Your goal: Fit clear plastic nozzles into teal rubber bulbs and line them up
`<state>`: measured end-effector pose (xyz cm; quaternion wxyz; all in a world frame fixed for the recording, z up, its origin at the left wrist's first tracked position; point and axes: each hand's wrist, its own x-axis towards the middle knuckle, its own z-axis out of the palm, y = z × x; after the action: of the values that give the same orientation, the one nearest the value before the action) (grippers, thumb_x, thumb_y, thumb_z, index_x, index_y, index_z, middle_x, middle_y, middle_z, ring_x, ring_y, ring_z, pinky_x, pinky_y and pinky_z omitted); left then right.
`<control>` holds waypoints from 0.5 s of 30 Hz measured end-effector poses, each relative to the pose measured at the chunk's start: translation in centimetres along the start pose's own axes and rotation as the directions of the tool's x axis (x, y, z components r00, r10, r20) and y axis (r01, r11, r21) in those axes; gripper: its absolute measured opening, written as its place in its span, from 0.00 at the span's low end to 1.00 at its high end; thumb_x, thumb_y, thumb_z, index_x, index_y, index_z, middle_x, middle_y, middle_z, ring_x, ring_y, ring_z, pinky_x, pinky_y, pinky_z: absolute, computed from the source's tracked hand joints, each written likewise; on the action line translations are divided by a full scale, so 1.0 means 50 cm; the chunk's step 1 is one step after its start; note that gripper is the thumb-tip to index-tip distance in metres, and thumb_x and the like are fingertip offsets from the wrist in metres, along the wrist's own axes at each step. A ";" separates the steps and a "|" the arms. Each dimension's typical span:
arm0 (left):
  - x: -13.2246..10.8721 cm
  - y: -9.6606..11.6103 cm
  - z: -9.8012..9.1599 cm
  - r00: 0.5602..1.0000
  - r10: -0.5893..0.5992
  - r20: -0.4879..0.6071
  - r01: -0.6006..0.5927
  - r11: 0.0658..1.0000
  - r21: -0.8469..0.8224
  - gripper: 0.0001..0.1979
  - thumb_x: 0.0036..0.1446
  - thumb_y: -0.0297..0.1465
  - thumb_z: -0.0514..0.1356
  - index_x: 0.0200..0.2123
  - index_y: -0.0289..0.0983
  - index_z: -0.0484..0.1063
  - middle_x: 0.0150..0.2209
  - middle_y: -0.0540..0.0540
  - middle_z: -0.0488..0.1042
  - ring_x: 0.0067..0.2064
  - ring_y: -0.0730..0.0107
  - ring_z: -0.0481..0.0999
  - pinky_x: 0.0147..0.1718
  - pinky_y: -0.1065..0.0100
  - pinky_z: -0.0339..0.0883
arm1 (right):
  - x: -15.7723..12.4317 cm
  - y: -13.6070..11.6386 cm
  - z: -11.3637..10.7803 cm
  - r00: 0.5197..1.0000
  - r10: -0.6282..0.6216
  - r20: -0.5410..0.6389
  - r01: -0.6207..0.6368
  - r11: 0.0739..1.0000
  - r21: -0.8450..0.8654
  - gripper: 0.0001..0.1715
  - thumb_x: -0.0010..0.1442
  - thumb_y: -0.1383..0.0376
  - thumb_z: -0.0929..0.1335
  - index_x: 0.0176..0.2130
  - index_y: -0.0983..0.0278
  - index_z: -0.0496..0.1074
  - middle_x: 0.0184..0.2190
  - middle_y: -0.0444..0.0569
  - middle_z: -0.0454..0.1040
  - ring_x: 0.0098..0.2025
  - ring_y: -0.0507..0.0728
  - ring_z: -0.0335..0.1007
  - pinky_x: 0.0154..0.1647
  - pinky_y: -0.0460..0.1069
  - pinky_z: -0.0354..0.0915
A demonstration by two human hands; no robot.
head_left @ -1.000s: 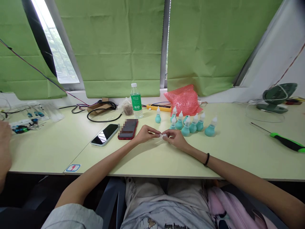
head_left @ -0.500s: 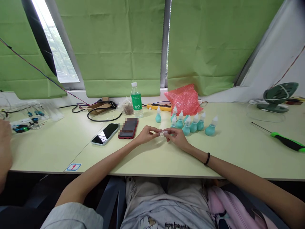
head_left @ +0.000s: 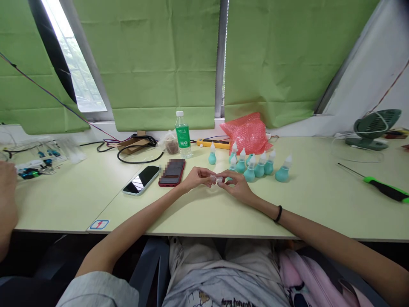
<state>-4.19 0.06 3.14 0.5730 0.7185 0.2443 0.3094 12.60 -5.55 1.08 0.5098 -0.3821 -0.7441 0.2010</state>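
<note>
My left hand (head_left: 198,178) and my right hand (head_left: 236,184) meet above the table, fingertips pinched around a small clear plastic piece (head_left: 219,179). Both hands grip it, and the fingers cover part of it, so its full shape is hidden. Just beyond my right hand stand several teal squeeze bulbs with translucent pointed tips, among them a front bulb (head_left: 249,173). One bulb (head_left: 212,157) stands apart on the left, and another bulb (head_left: 282,173) apart on the right.
Left of my hands lie a red-cased phone (head_left: 172,172) and a pale phone (head_left: 141,181). Behind them stands a water bottle (head_left: 183,138). A red bubble-wrap bag (head_left: 247,133) lies behind the bulbs. Rightward are a screwdriver (head_left: 383,188) and a fan (head_left: 372,130). Another person's arm (head_left: 7,204) shows at far left.
My fingers have shifted slightly around the clear plastic piece, and more of it shows between them now. The bulbs and the other things on the table stay put.
</note>
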 end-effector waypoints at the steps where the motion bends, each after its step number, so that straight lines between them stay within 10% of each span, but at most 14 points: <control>1: 0.000 -0.001 0.000 1.000 0.012 0.007 -0.012 1.000 0.009 0.19 0.39 0.35 0.61 0.35 0.29 0.70 0.28 0.42 0.72 0.28 0.72 0.71 0.28 0.69 0.66 | 0.000 0.000 0.000 1.000 -0.001 0.005 0.001 1.000 -0.004 0.12 0.48 0.64 0.64 0.36 0.61 0.68 0.30 0.47 0.66 0.31 0.51 0.63 0.25 0.45 0.65; 15: -0.008 0.010 0.008 0.997 0.074 -0.025 -0.075 0.997 -0.027 0.17 0.39 0.34 0.62 0.33 0.28 0.69 0.28 0.42 0.72 0.27 0.73 0.71 0.28 0.69 0.67 | 0.002 -0.020 -0.012 0.974 -0.226 0.012 0.223 0.951 -0.216 0.15 0.48 0.63 0.65 0.38 0.61 0.68 0.32 0.49 0.69 0.31 0.53 0.64 0.28 0.49 0.65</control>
<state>-4.16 -0.60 3.52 0.5683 0.7152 0.2198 0.3424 12.75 -6.13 2.06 0.4897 -0.3495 -0.7967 0.0573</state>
